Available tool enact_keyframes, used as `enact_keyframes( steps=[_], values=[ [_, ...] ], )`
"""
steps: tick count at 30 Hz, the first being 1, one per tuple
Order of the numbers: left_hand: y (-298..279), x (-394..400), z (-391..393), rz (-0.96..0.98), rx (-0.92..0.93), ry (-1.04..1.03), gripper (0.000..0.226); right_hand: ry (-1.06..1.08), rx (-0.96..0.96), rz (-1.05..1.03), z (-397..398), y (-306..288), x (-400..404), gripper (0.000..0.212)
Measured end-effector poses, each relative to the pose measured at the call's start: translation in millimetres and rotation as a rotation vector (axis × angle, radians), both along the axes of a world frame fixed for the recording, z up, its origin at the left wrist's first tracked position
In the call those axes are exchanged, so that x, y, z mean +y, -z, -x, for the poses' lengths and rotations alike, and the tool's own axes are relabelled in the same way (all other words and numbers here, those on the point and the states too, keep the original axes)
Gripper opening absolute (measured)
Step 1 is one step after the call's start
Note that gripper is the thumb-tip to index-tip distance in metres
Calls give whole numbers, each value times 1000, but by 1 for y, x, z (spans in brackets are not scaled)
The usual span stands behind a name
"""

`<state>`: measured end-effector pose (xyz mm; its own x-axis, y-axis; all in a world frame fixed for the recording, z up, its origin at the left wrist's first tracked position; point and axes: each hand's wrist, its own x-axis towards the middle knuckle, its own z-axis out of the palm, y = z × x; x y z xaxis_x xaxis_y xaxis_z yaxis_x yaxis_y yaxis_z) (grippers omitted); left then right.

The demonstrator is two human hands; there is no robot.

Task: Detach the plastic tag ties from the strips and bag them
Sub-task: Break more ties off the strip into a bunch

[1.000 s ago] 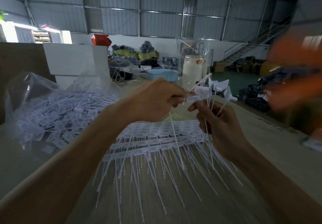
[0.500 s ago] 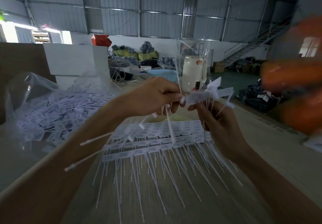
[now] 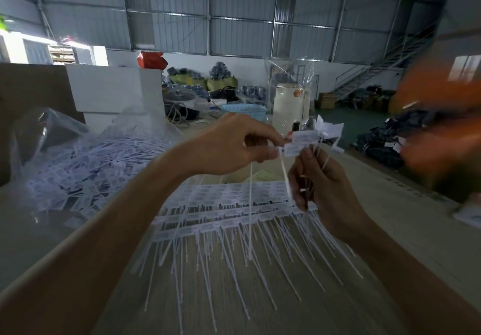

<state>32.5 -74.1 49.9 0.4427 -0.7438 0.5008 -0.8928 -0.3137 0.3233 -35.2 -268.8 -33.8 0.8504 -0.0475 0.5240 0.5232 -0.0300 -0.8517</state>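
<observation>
Left hand [image 3: 229, 147] pinches the rectangular head of one white plastic tag tie [image 3: 299, 143] between thumb and forefinger; its thin tail hangs straight down between the two hands. Right hand [image 3: 322, 186] is curled round a bundle of detached white tag ties [image 3: 328, 130], heads fanned out above the fist, tails trailing below it. Hands sit just beside each other, nearly touching at the fingertips.

Tag heads carry small printed lines, too fine to read. No brand legible anywhere.

Versus half a second ago: the left hand's tie now shows its flat label face-on at the fingertips, and the two loose ties that were blurred over the left forearm are gone from there. Hands sit at about the same height as before.

Below both hands: white plastic strips of undetached tag ties [image 3: 234, 212] stacked in overlapping rows on the pale wood-grain worktop [image 3: 260, 303], tails pointing toward the person. Left of the left hand: clear plastic bag [image 3: 46, 136] lying open, full of loose ties. Beyond the hands: light-blue perforated plastic basket [image 3: 244, 110], cream cylindrical container [image 3: 289, 105] inside a clear film wrap. Right of the right hand: blurred orange shape [image 3: 442, 136], can't identify it. It blocks the view of the worktop's right end.
</observation>
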Motion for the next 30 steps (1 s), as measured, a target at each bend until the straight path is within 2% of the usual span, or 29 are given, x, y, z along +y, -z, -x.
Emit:
enact_keyframes(
  steps=[5,8,14,21,23,25,27,30],
  values=[
    [6,-7,2,-23,89,22,14,224,-32,117,-4,-3,0,36],
    [8,-12,3,-28,147,62,17,311,-46,93,-4,-5,-8,37],
    [1,-1,5,87,231,147,18,86,-87,134,2,-10,-9,42],
    [5,-2,1,135,217,112,20,27,-62,259,5,-14,-10,39],
    [1,0,0,252,241,119,18,75,-44,370,4,-14,-16,38],
    [-11,11,-6,468,308,117,15,107,32,492,1,-11,-21,38],
    [-22,26,-14,530,237,72,14,22,105,391,-1,-7,-20,37],
    [-19,30,-18,296,-47,-117,13,-170,156,67,-3,-6,-17,35]
  ],
)
